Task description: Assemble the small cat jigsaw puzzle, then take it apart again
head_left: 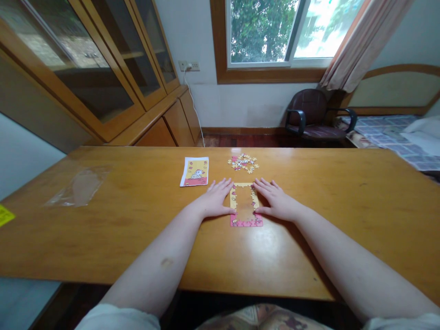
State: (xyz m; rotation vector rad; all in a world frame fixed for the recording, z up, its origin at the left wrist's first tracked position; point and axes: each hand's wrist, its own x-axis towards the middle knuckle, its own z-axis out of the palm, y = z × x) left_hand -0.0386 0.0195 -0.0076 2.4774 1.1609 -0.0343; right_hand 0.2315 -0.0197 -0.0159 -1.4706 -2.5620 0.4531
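A rectangular frame of joined jigsaw puzzle edge pieces lies flat on the table, yellow at the top and sides, pink along the bottom. Bare wood shows inside it. My left hand rests at its left side, fingers stretched out, fingertips at the upper left corner and thumb on the left edge. On the right side my right hand lies likewise, fingers spread, thumb touching the right edge. Beyond the frame is a pile of loose puzzle pieces. A picture card with a white animal on yellow and pink lies left of the pile.
The wooden table spreads wide around my hands. A clear plastic bag lies at the left, with a yellow item at the far left edge. Behind stand a glass-doored cabinet, an armchair and a bed.
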